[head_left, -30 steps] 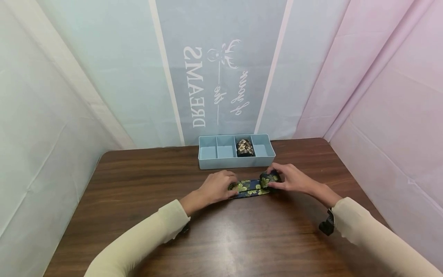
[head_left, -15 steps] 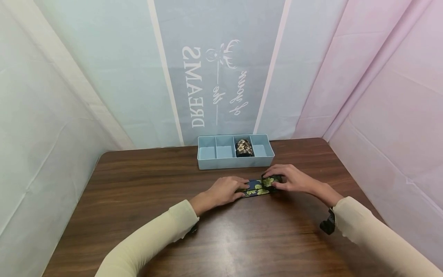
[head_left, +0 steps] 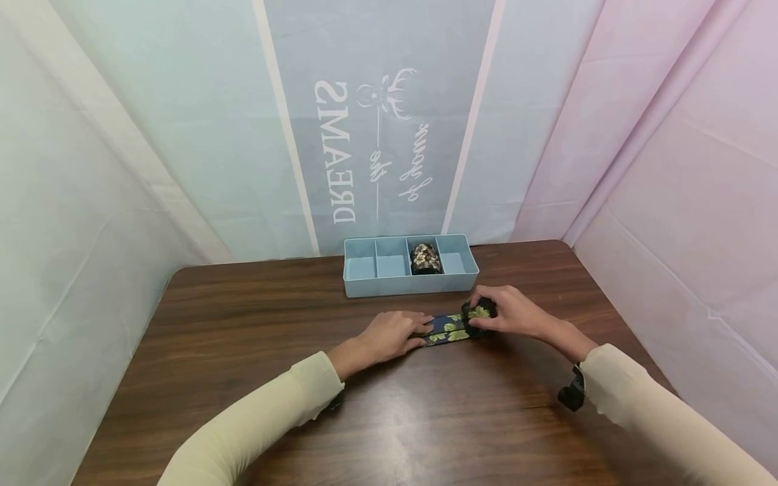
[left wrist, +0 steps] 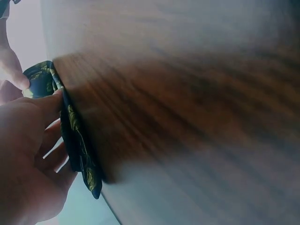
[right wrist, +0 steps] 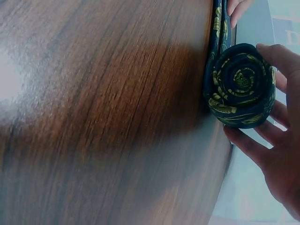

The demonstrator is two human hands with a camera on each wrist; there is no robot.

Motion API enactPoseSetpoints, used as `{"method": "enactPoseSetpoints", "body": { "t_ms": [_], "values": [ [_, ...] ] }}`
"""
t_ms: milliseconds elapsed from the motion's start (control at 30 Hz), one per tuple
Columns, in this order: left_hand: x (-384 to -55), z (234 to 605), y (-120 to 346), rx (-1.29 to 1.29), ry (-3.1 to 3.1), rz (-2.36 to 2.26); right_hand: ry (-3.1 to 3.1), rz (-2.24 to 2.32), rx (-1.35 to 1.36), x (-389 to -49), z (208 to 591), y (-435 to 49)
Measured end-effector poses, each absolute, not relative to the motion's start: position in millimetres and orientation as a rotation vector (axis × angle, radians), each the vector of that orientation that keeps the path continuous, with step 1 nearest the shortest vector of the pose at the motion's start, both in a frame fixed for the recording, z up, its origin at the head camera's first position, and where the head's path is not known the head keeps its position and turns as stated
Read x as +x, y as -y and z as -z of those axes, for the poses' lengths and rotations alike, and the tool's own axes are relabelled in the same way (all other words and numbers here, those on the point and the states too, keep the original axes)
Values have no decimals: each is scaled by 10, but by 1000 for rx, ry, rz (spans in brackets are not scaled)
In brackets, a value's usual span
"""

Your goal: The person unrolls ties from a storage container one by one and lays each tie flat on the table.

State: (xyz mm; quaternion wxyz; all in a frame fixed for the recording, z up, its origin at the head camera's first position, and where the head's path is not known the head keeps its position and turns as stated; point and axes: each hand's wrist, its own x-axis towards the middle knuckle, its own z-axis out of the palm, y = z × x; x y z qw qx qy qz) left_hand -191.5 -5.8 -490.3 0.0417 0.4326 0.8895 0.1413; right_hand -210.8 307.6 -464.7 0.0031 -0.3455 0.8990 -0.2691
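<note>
A navy necktie with yellow-green flowers lies along the table, its flat strip [head_left: 448, 329] running from my left hand to a thick coil. In the right wrist view the coil [right wrist: 241, 84] stands on its edge, showing spiral layers. My right hand [head_left: 515, 314] grips this coil between thumb and fingers. Over the strip's other end rests my left hand [head_left: 392, 335], fingers extended on the fabric. Seen from the left wrist, the left hand [left wrist: 28, 150] covers part of the necktie [left wrist: 75, 136], and its narrow end sticks out past the fingers.
Behind the hands stands a light blue divided box [head_left: 413, 285] against the backdrop. One of its compartments holds a rolled dark cloth [head_left: 425, 259] with pale flowers. Fabric walls enclose the wooden table [head_left: 389, 418] at the back and sides.
My left hand has slid right along the strip and flattened onto it, so less fabric shows between the hands. The right hand stays on the coil, its fingers shifting slightly.
</note>
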Motion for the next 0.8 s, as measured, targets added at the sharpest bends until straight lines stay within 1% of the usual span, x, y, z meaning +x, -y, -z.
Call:
{"method": "enactPoseSetpoints", "body": {
  "t_ms": [167, 433, 800],
  "values": [
    [-1916, 4893, 77, 1316, -2714, -454, -2799, 827, -1083, -2100, 4611, -3117],
    [-1915, 4885, 114, 1320, -2706, -471, -2759, 773, -1193, -2112, 4557, -3186],
    [-1905, 4927, 159, 1326, -2709, -492, -2781, 823, -1098, -2101, 4542, -3247]
  ]
}}
